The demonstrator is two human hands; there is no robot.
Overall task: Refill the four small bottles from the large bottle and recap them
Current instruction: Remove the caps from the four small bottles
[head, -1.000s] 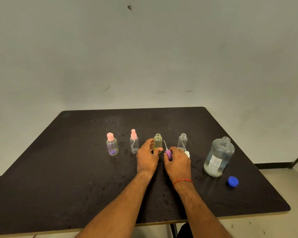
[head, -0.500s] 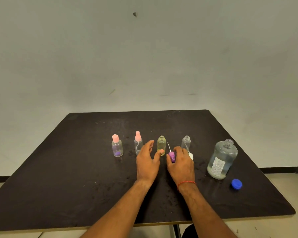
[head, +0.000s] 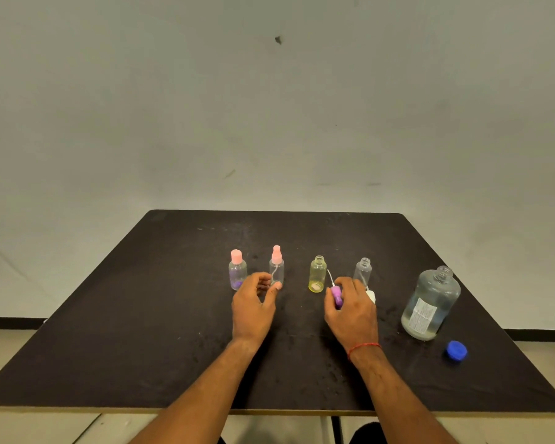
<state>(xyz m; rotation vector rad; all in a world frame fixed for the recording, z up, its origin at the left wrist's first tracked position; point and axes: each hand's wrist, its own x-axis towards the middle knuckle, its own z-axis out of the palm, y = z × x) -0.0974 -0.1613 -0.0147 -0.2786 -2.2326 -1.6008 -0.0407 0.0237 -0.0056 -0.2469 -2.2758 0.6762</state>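
Four small bottles stand in a row on the black table. The leftmost bottle has a pink cap, and the second bottle has a pink spray top. The yellowish bottle and the clear bottle are uncapped. My left hand reaches the base of the spray bottle, fingers curled and touching it. My right hand holds a purple spray cap with its thin tube pointing up. A white cap lies just beside that hand. The large clear bottle stands uncapped at the right.
A blue cap lies on the table in front of the large bottle, near the right edge. A plain wall rises behind the table. The table's front edge runs just below my forearms.
My left hand has moved left from the yellowish bottle to the pink spray bottle. My right hand stays on the purple cap. The camera has tilted slightly.
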